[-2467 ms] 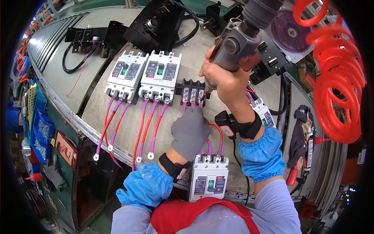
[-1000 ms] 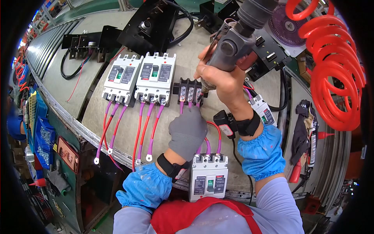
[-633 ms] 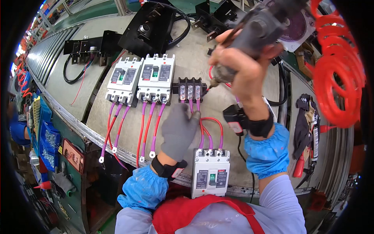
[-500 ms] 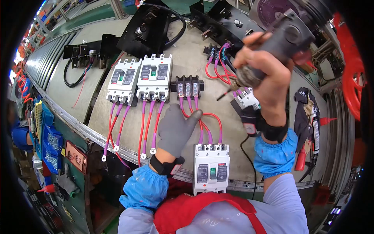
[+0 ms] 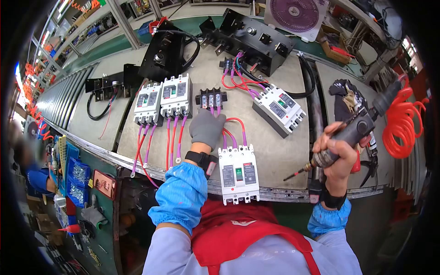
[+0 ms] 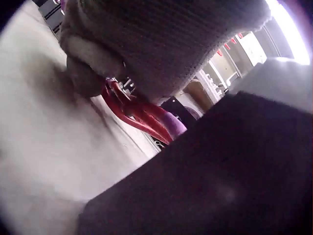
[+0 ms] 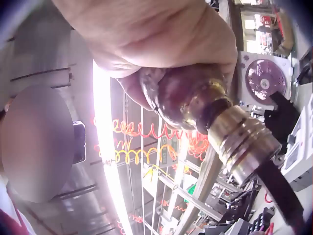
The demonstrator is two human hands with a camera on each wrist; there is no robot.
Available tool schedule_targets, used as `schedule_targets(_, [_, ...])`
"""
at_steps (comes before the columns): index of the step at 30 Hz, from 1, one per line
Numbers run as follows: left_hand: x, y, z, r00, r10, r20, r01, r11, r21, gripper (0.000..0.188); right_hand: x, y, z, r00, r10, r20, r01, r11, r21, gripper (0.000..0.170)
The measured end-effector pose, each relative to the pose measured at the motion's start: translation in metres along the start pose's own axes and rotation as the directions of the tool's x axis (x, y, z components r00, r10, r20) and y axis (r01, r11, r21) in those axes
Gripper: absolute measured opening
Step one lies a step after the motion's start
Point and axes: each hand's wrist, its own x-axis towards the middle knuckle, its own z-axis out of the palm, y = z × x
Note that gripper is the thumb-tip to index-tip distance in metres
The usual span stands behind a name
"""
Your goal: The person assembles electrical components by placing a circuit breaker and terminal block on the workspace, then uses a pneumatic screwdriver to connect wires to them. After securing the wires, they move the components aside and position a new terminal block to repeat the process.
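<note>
My gloved left hand [image 5: 204,129] grips red cables with purple sleeves just below a small black terminal block [image 5: 211,99]. In the left wrist view those cables [image 6: 139,117] run between the curled fingers. From there they loop to a white circuit breaker [image 5: 239,174] at the bench's front edge. My bare right hand [image 5: 338,158] holds a dark air screwdriver [image 5: 350,133] over the right of the bench, its bit pointing left and down, apart from the block. The right wrist view shows the screwdriver's metal chuck [image 7: 244,142] close up.
Two wired breakers [image 5: 175,95] stand left of the block, their loose cable ends hanging over the edge. Another breaker [image 5: 279,110] lies tilted at right, below a black metal housing [image 5: 252,36]. A coiled red air hose [image 5: 398,133] hangs at far right. Behind stands a fan [image 5: 295,13].
My right hand has lifted the screwdriver from the terminal block and carried it right and toward me. My left hand stays by the cables below the block. The head view has shifted.
</note>
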Motion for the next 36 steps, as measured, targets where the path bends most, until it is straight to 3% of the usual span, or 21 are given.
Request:
schedule_targets(1, [0.0,-0.003,0.0,0.999,0.022,-0.024,-0.022,1.0,0.006,0.058,-0.009,-0.001,-0.014,1.0,0.028,0.008,-0.028,1.0,0.001,0.033])
schedule_targets(4, [0.0,-0.032,-0.009,0.976,-0.004,0.217,0.105,0.884,-0.455,0.054,-0.039,-0.003,-0.048,0.986,0.036,-0.165,-0.036,0.999,-0.002,0.031])
schedule_targets(6, [-0.033,-0.042,-0.034,0.957,0.192,0.219,-0.098,0.92,-0.379,0.062,-0.059,-0.01,-0.08,0.974,0.104,-0.203,-0.122,0.99,-0.076,0.029])
schedule_targets(8, [-0.081,-0.035,-0.062,0.907,0.198,0.371,-0.056,0.932,-0.359,0.07,-0.078,-0.012,-0.103,0.94,0.14,-0.312,-0.162,0.986,-0.047,0.026])
schedule_targets(9, [-0.104,-0.031,-0.07,0.857,0.112,0.503,0.086,0.931,-0.355,0.075,-0.087,-0.011,-0.116,0.918,0.159,-0.364,-0.183,0.983,-0.032,0.024])
schedule_targets(11, [-0.14,-0.039,-0.067,0.758,0.227,0.611,0.082,0.897,-0.435,0.087,-0.105,-0.009,-0.144,0.878,0.21,-0.43,-0.215,0.976,0.037,0.023])
schedule_targets(12, [-0.158,-0.028,-0.074,0.745,0.292,0.599,0.111,0.832,-0.544,0.099,-0.114,-0.009,-0.154,0.861,0.227,-0.455,-0.226,0.972,0.056,0.024])
schedule_targets(14, [-0.175,-0.028,-0.052,0.832,0.44,0.339,-0.184,0.794,-0.579,0.106,-0.13,-0.001,-0.175,0.844,0.225,-0.487,-0.225,0.973,0.06,0.024])
schedule_targets(15, [-0.184,-0.026,-0.043,0.837,0.51,0.199,-0.329,0.759,-0.561,0.109,-0.138,0.001,-0.178,0.836,0.239,-0.494,-0.239,0.969,0.064,0.024])
schedule_targets(16, [-0.202,-0.012,-0.048,0.915,0.362,0.177,-0.315,0.917,-0.245,0.115,-0.145,0.002,-0.179,0.829,0.251,-0.5,-0.251,0.966,0.07,0.024])
schedule_targets(19, [-0.22,0.022,-0.049,0.897,0.438,0.06,-0.44,0.897,0.044,0.12,-0.16,0.009,-0.177,0.808,0.277,-0.52,-0.268,0.959,0.096,0.022])
schedule_targets(23, [-0.219,0.041,-0.05,0.933,0.334,0.137,-0.349,0.931,0.109,0.113,-0.17,0.016,-0.17,0.83,0.282,-0.481,-0.271,0.958,0.094,0.021])
schedule_targets(29, [-0.183,0.053,-0.04,0.98,0.197,0.008,-0.197,0.978,0.069,0.105,-0.172,0.02,-0.162,0.87,0.3,-0.391,-0.307,0.951,0.045,0.022])
schedule_targets(36, [-0.118,0.086,-0.013,0.985,0.144,-0.096,-0.143,0.99,0.017,0.102,-0.173,0.02,-0.152,0.884,0.278,-0.375,-0.311,0.95,-0.029,0.022])
